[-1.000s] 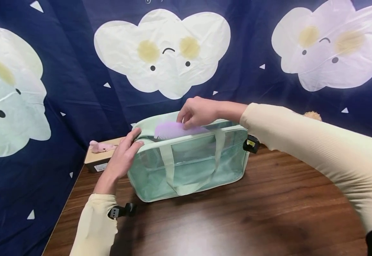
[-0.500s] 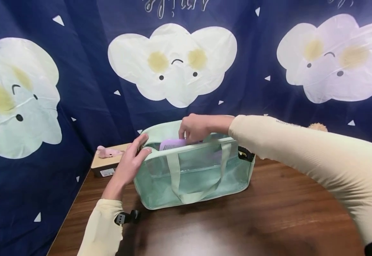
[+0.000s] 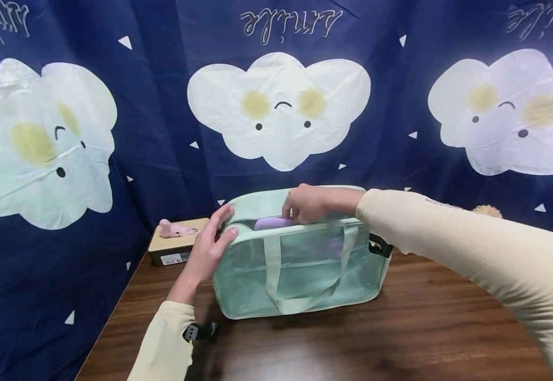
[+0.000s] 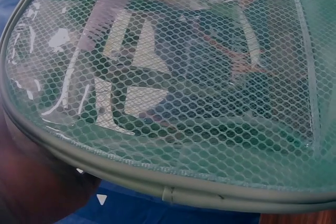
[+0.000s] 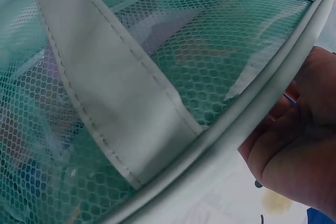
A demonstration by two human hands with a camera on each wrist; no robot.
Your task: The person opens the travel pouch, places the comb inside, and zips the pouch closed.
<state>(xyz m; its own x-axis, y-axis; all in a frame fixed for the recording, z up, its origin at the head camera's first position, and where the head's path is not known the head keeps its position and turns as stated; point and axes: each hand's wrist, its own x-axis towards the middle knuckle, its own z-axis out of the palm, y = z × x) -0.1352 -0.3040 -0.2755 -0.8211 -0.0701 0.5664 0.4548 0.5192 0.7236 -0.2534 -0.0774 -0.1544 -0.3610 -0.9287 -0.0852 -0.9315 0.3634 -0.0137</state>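
Note:
A mint-green see-through bag (image 3: pixel 324 286) with pale trim and a strap handle stands upright on the wooden table, its top unzipped. My left hand (image 3: pixel 207 254) holds the left end of its opening, thumb on the near rim and fingers towards the far side. At the mouth of the bag, my right hand (image 3: pixel 307 203) pinches a purple comb (image 3: pixel 272 223). Only the comb's upper left part shows above the near rim. Through the mesh, the right wrist view gives a blurred purple shape (image 5: pixel 168 30). That view also has my right hand (image 5: pixel 299 140) just past the rim.
Left of the bag, a cardboard box (image 3: pixel 165 244) carries a small pink plush toy (image 3: pixel 176 229). Something fluffy and tan (image 3: pixel 488 211) shows behind my right sleeve. A dark blue cloth (image 3: pixel 162 174) with white clouds hangs behind the wooden table (image 3: pixel 352 344).
My right hand has lowered the purple comb into the bag's mouth, so its teeth have dropped out of sight. The left hand keeps its place on the bag. The head view has shifted.

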